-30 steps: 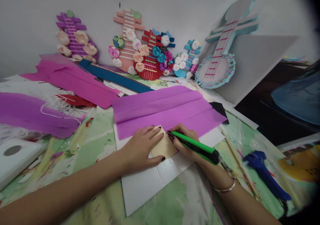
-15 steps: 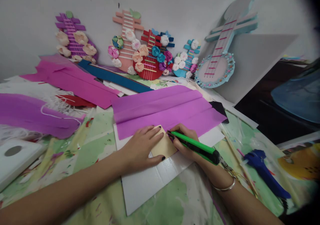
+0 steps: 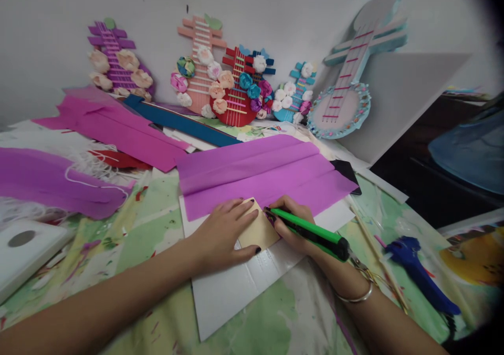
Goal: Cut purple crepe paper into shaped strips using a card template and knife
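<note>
My left hand point(image 3: 224, 234) lies with spread fingers on a cream card point(image 3: 258, 226), pressing it over the lower edge of a purple paper sheet point(image 3: 252, 168). My right hand point(image 3: 293, 223) is closed around a green and black cutter point(image 3: 311, 229), whose front end is at the card's right edge; the blade itself is hard to make out. Beneath the paper and card is a white board point(image 3: 220, 302).
Right of my right arm lie a blue glue gun point(image 3: 421, 273), scissors point(image 3: 364, 268) and a thin stick point(image 3: 378, 255). A white box point(image 3: 29, 252) sits at the left. Decorated paper instruments point(image 3: 236, 92) lean along the back wall.
</note>
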### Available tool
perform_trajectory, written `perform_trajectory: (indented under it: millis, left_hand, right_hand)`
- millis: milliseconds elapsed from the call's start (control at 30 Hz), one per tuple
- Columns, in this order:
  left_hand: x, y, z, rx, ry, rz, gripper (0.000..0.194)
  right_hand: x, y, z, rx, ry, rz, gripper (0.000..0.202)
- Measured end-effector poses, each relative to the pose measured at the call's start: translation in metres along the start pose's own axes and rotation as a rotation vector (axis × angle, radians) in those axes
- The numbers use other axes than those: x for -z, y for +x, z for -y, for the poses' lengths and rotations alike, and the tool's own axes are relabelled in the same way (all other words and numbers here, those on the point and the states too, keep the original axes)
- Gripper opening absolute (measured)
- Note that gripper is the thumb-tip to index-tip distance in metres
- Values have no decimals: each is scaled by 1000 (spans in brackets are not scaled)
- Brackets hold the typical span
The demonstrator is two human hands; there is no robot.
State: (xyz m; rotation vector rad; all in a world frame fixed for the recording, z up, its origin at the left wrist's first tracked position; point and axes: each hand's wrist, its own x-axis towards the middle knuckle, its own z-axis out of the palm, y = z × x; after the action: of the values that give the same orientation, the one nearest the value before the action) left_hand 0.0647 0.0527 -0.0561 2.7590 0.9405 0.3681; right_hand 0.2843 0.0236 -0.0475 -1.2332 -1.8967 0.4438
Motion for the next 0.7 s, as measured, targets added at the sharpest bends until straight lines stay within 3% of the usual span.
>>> perform_trajectory:
  millis: [700]
  left_hand:
    - [-1, -1, 0, -2, 9, -3, 73]
  right_hand:
    - [2, -2, 1, -1, -9, 8, 18]
